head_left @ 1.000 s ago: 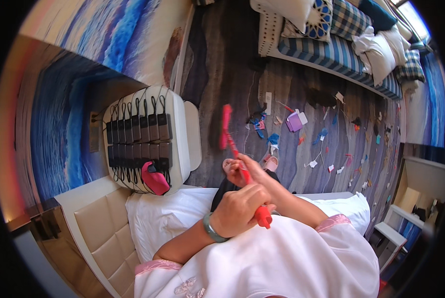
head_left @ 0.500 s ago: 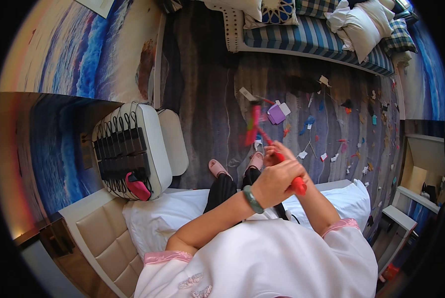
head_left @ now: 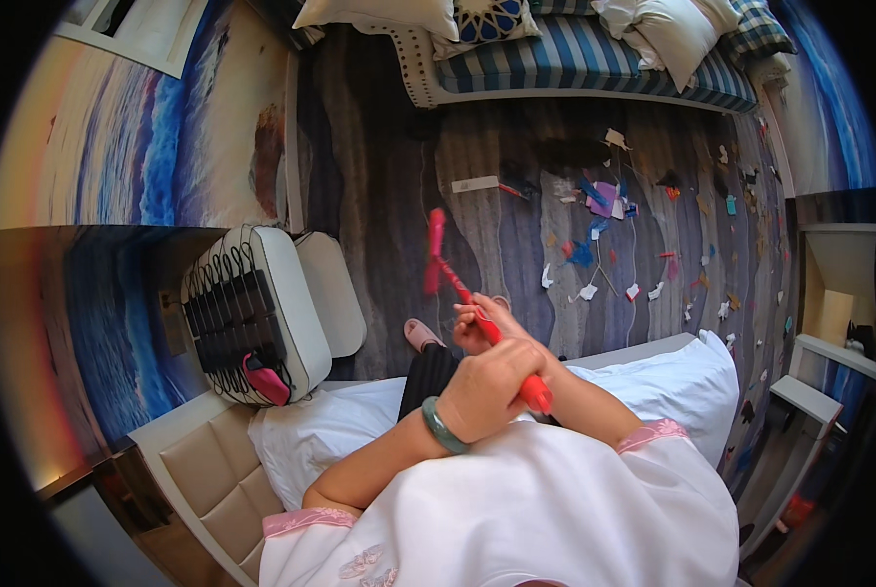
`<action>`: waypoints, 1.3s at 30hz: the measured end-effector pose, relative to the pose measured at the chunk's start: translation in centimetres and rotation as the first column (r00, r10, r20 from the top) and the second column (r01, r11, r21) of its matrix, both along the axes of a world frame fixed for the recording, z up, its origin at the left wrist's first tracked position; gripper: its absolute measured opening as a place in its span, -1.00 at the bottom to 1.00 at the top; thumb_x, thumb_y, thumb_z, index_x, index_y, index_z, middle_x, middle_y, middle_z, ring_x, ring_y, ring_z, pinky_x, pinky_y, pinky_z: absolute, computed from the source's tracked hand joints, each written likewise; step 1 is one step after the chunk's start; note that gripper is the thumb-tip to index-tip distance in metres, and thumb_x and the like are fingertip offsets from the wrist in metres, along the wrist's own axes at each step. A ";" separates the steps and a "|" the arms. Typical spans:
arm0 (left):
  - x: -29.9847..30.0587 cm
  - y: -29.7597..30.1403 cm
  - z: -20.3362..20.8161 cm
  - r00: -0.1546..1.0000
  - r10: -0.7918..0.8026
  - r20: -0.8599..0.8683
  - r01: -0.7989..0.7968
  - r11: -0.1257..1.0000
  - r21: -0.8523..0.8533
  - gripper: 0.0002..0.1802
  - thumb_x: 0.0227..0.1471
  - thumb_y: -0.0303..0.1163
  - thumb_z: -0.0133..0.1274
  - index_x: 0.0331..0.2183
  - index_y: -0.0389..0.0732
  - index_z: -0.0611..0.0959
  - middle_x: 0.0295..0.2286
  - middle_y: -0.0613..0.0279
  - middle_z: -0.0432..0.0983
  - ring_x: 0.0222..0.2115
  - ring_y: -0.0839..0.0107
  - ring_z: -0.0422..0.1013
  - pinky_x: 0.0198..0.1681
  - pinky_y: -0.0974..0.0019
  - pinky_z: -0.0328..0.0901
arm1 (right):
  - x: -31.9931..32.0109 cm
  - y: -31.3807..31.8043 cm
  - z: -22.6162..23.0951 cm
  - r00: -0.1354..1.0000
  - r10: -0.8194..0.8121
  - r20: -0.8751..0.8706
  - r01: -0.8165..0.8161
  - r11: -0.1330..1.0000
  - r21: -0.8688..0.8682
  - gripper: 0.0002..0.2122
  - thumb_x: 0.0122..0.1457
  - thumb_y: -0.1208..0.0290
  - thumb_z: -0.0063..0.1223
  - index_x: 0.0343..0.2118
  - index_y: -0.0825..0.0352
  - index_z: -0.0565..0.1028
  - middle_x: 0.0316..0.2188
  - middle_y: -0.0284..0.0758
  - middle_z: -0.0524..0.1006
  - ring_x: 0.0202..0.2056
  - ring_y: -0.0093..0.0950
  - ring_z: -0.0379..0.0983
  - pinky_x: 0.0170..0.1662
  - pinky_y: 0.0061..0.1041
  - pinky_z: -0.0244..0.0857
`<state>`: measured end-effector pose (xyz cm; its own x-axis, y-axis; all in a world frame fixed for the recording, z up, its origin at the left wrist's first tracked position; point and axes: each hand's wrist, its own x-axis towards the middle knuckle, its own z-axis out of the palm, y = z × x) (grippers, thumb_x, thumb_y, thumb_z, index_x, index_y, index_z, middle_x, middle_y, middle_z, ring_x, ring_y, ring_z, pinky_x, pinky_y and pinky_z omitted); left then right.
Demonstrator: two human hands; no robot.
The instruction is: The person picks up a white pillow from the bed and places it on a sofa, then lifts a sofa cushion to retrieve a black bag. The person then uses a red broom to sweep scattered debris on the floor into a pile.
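A broom with a red handle (head_left: 493,331) and a narrow pink head (head_left: 435,249) slants down and away from me to the left. My left hand (head_left: 490,386), with a green bangle at its wrist, is wrapped round the handle close to its thick red end. Farther down the handle, the fingers of my right hand (head_left: 477,323) close round it; my left hand partly covers that forearm. Right of the broom head, a purple piece (head_left: 604,200) lies among blue and white scraps (head_left: 585,252). The head's bristles are too blurred to make out.
Scraps of paper and plastic (head_left: 632,292) litter the striped carpet on the right. A white strip (head_left: 474,184) lies beyond the broom head. A striped sofa (head_left: 595,65) stands at the back, a white chair (head_left: 306,303) with black items at left, and white bedding (head_left: 644,383) close by.
The broom head has swung left, and both hands have shifted left with it. The purple piece now lies farther right, closer to the blue scraps.
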<state>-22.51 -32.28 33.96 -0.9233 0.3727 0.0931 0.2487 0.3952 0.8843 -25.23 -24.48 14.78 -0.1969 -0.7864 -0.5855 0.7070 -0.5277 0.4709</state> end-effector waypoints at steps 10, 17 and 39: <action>-0.5 4.8 -2.8 0.985 -0.166 -0.036 0.170 0.973 0.153 -0.80 -0.12 -0.43 0.17 -0.43 -0.21 0.46 -0.45 0.16 0.41 -0.39 0.15 0.40 -0.34 0.23 0.31 | 0.4 8.6 -1.4 0.987 -0.160 0.017 0.161 0.985 -0.055 -0.76 0.25 0.31 -0.08 -0.37 0.45 0.37 -0.61 -0.42 0.37 -0.52 -0.61 0.32 -0.31 -0.55 0.29; -0.7 2.5 -1.3 0.985 -0.167 0.042 0.149 0.949 0.278 -0.83 -0.15 -0.47 0.16 -0.52 -0.18 0.46 -0.52 0.19 0.40 -0.46 0.19 0.41 -0.42 0.26 0.31 | -1.3 9.6 0.7 0.968 -0.211 -0.138 0.242 0.930 0.275 -0.76 0.24 0.24 -0.09 -0.33 0.35 0.35 -0.64 -0.49 0.35 -0.57 -0.63 0.33 -0.38 -0.51 0.30; -9.6 -27.5 -5.3 0.990 0.140 -0.034 -0.140 0.990 -0.016 -0.83 -0.10 -0.33 0.17 -0.47 -0.15 0.51 -0.47 0.17 0.50 -0.36 0.17 0.47 -0.32 0.18 0.36 | -10.4 -27.6 -5.1 0.995 0.094 0.038 -0.087 0.984 -0.153 -0.72 0.21 0.24 -0.05 -0.59 0.23 0.29 -0.65 -0.48 0.34 -0.55 -0.56 0.32 -0.33 -0.51 0.27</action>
<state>-32.09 -59.76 28.70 -0.9630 0.2418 0.1187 0.2187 0.4447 0.8686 -35.60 -52.07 9.70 -0.0968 -0.8800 -0.4650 0.7251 -0.3824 0.5727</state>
